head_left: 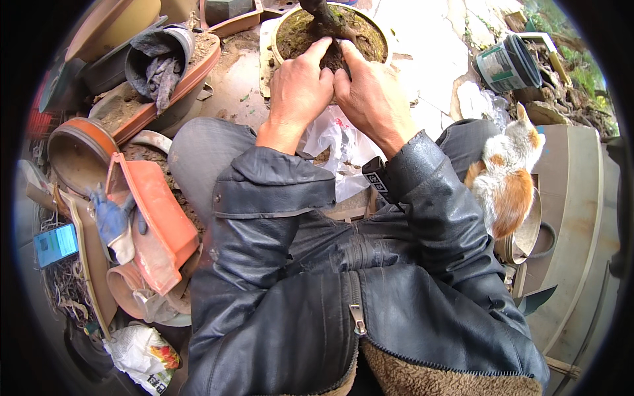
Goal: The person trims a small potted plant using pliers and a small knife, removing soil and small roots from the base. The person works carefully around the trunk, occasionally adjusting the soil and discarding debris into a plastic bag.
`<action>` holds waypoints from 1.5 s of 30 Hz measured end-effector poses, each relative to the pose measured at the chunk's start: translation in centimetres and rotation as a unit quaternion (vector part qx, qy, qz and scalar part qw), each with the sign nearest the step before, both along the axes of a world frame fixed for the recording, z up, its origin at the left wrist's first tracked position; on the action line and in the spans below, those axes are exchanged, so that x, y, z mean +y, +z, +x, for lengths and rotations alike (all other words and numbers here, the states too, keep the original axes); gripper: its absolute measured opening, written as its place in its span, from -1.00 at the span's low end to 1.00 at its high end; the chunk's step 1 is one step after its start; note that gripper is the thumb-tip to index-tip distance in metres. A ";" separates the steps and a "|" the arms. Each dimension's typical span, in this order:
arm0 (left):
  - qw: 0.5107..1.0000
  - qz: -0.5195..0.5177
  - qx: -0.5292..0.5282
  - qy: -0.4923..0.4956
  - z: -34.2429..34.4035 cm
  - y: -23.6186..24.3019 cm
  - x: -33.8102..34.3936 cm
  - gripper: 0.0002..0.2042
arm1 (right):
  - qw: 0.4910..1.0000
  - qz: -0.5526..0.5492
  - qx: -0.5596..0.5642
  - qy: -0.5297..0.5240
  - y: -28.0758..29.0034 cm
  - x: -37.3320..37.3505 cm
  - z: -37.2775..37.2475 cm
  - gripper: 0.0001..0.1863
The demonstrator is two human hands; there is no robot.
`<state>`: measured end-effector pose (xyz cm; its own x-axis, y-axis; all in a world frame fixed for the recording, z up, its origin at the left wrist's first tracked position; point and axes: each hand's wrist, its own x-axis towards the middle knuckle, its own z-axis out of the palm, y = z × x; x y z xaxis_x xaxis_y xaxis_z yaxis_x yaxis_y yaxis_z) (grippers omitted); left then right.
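A round pale pot (388,49) at the top of the view holds mossy soil (295,38) and a small tree with a thick dark trunk (321,14). My left hand (297,86) and my right hand (375,92) meet at its near rim. Both index fingers stretch to the trunk's base, and the thumbs lie side by side just below. Dark bare soil (334,61) shows in the gap between fingers and thumbs. The other fingers curl down, partly hidden. Neither hand visibly holds anything. Under the hands lies a crumpled white plastic bag (347,148).
An orange-and-white cat (510,175) sits against my right knee. Left are a terracotta planter (155,214), a blue-and-white glove (113,221), a phone (55,245) and a black pot with a grey cloth (158,66). A dark bucket (508,64) lies tilted at the far right.
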<state>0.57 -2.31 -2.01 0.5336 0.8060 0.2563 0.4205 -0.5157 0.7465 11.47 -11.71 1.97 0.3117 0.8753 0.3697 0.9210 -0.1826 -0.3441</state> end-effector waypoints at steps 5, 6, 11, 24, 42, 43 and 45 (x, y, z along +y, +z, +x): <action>0.998 -0.001 -0.058 0.035 -0.7 0.9 0.4 -0.59 | 0.997 -0.023 0.079 -0.007 0.7 -2.7 0.8 -0.46; 0.997 -0.011 -0.056 0.045 -1.0 1.0 0.5 -0.61 | 0.996 -0.012 0.090 -0.004 0.6 -3.4 0.9 -0.45; 0.993 0.037 -0.069 0.084 -1.5 0.9 1.0 -0.66 | 0.998 -0.038 0.047 0.002 -0.4 -5.4 1.6 -0.43; 0.985 0.137 -0.080 0.070 -0.4 -1.0 1.0 -0.68 | 0.999 0.037 -0.008 0.031 -1.7 -2.5 1.8 -0.54; 0.986 0.078 -0.080 0.123 -0.9 -0.7 1.4 -0.72 | 1.000 0.009 0.025 0.002 -1.0 -2.9 1.9 -0.47; 0.986 0.081 -0.082 0.121 -0.8 -0.7 1.4 -0.72 | 0.999 -0.001 0.039 -0.011 -1.1 -3.1 1.8 -0.47; 0.986 0.084 -0.087 0.113 -0.7 -0.8 1.5 -0.72 | 0.999 0.006 0.040 0.004 -1.1 -3.4 1.6 -0.48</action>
<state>-0.18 -0.78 -2.85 0.2813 0.8378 0.4678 0.4116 -0.5458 0.7299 13.09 -15.14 0.85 0.3328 0.8741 0.3538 0.8920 -0.1702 -0.4187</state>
